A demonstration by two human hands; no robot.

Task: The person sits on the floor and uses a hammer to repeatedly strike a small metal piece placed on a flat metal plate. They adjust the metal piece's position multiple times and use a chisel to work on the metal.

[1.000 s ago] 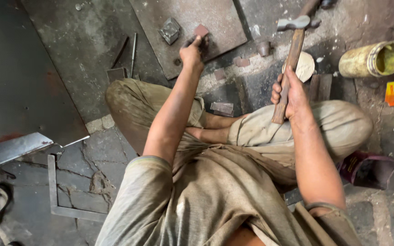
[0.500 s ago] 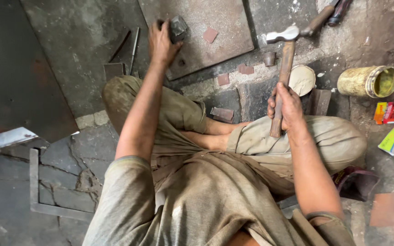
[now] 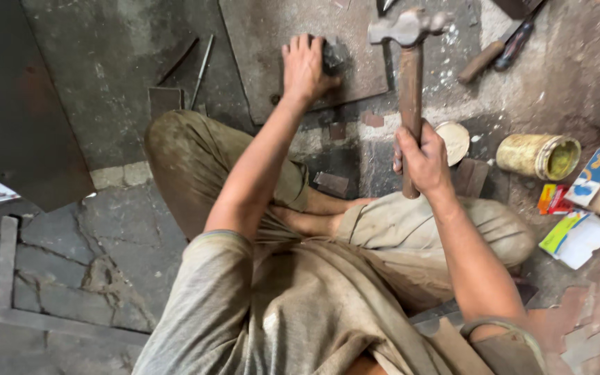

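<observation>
Wooden-handled hammer [image 3: 409, 83] upright in the right hand [image 3: 421, 156], fist closed around the lower part of the shaft, steel head at the top of the view over the right edge of a flat metal plate [image 3: 265, 48]. Head raised, not touching the plate as far as can be told. Left hand [image 3: 305, 68] palm down on the plate, fingers spread and curled over a small dark metal piece [image 3: 335, 55]; piece peeks out at the thumb side, mostly covered, pressed flat on the plate. Exact shape of the piece unclear.

Person sits cross-legged on cracked concrete floor [image 3: 92, 264], dusty khaki trousers and grey shirt, plate just ahead of the knees. Left of the plate: thin metal rods [image 3: 203, 66] and a small square metal offcut [image 3: 164, 101] on the floor. Large dark metal sheet [image 3: 15, 111] far left. L-shaped metal angle [image 3: 8, 278] lower left on the floor. Right of the hammer: round pale lid [image 3: 455, 141] just beside the right hand, yellow tin [image 3: 539, 156] on its side with open mouth facing right, coloured paper packets [image 3: 581, 215] beyond it. Second tool with wooden handle [image 3: 494, 55] lies upper right, well apart from both hands. Small rusty scraps [image 3: 332, 182] between plate and legs.
</observation>
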